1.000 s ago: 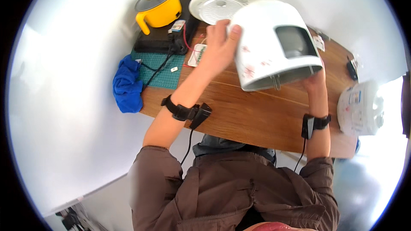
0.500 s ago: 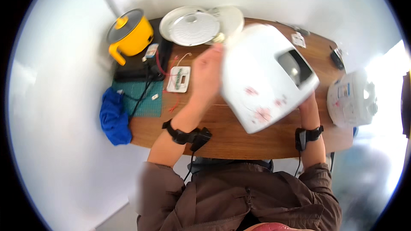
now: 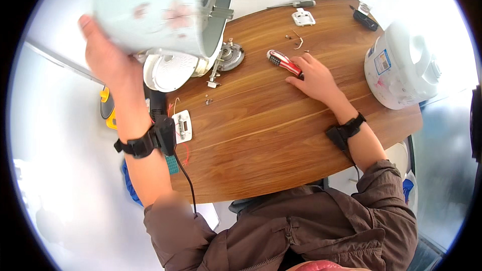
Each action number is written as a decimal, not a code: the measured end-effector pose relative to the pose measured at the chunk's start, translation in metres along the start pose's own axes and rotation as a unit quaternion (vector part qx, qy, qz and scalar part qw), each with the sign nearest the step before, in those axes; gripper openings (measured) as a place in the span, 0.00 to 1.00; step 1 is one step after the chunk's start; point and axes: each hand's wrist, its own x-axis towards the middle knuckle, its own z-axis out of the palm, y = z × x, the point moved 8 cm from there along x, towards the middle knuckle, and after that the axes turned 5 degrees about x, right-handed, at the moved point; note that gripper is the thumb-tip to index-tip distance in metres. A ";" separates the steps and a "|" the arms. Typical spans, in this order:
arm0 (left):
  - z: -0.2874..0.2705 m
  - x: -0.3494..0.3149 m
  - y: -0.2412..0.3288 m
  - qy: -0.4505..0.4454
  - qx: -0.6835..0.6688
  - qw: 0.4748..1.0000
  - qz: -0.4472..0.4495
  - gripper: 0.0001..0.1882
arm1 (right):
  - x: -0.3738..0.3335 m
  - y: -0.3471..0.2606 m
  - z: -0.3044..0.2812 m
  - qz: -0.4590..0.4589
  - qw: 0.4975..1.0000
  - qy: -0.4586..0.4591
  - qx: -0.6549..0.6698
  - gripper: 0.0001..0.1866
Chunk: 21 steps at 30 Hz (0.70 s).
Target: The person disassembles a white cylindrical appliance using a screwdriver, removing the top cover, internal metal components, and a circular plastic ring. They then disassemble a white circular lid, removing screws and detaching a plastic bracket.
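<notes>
My left hand (image 3: 113, 65) is raised at the upper left and grips a white cooker body with a pink flower print (image 3: 160, 7), held up off the wooden table (image 3: 261, 135) and tilted. My right hand (image 3: 316, 76) lies low on the table, its fingertips on the end of a red, white and black screwdriver handle (image 3: 281, 61); the fingers are spread rather than closed round it. Under the lifted body rest a round white lid (image 3: 168, 70) and a round metal part (image 3: 231, 56).
A second white cooker (image 3: 401, 68) stands at the table's right edge. A white latch part (image 3: 303, 17), a thin tool (image 3: 296, 5) and a black piece (image 3: 365, 20) lie at the far edge. A small white plate (image 3: 182, 126), loose screws (image 3: 208, 101) and a yellow pot (image 3: 106, 110) are left.
The cooker body has gone from both hands over the table to the left hand alone, swung up and to the left. My right hand let go and dropped onto the screwdriver.
</notes>
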 end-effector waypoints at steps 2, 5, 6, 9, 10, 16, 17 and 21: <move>0.034 0.001 -0.007 -0.063 0.106 0.987 0.100 0.28 | 0.000 0.002 0.010 -0.034 0.999 0.017 -0.020 0.18; 0.088 -0.016 -0.040 -0.159 0.207 0.946 0.190 0.26 | 0.000 0.000 0.017 -0.033 0.998 0.006 -0.060 0.15; 0.106 -0.025 -0.051 -0.196 0.245 0.929 0.196 0.26 | -0.002 -0.004 0.014 -0.047 0.997 0.016 -0.059 0.13; 0.149 -0.053 -0.073 -0.228 0.269 0.904 0.242 0.30 | -0.006 -0.009 0.010 -0.041 0.999 -0.006 -0.032 0.13; 0.158 -0.062 -0.081 -0.238 0.282 0.894 0.255 0.29 | -0.007 -0.012 0.012 -0.052 0.998 -0.024 -0.028 0.13; 0.192 -0.098 -0.110 -0.259 0.322 0.834 0.365 0.28 | -0.014 -0.029 0.024 -0.103 0.991 -0.088 -0.008 0.14; 0.194 -0.102 -0.112 -0.261 0.329 0.820 0.389 0.28 | -0.014 -0.028 0.026 -0.097 0.991 -0.095 -0.007 0.14; 0.198 -0.113 -0.123 -0.256 0.343 0.787 0.444 0.29 | -0.014 -0.026 0.025 -0.092 0.990 -0.105 0.008 0.15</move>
